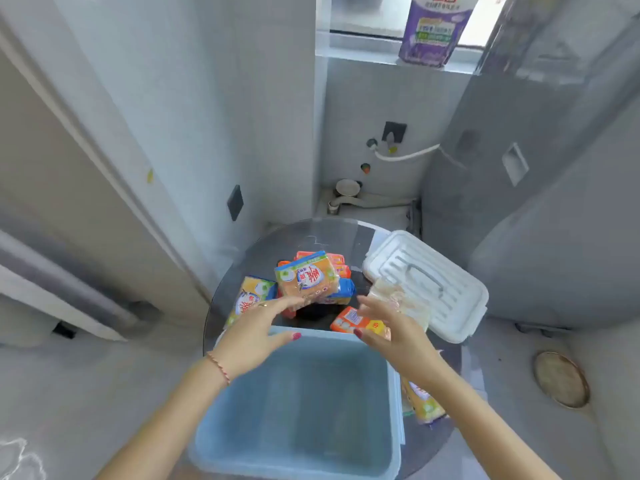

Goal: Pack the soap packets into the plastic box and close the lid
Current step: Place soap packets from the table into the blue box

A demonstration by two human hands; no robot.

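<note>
A pale blue plastic box (298, 459) stands open and holds nothing, at the near edge of a round glass table (242, 258). Its white ribbed lid (450, 306) lies flat at the table's right. Beyond the box is a pile of soap packets, topped by a yellow-orange one (306, 277). Another yellow packet (251, 296) lies to the left, an orange one (353, 320) in front, and one more (424, 405) right of the box. My left hand (258, 329) reaches over the box's far rim, fingers straight, fingertips at the pile. My right hand (391, 327) hovers over the orange packet, fingers spread.
A purple detergent bag (433, 29) stands on the window ledge at the back. Grey walls close in on the left, and a grey appliance stands on the right. Pipes and a white hose (405, 154) run behind the table. A round floor drain cover (561, 379) sits at the right.
</note>
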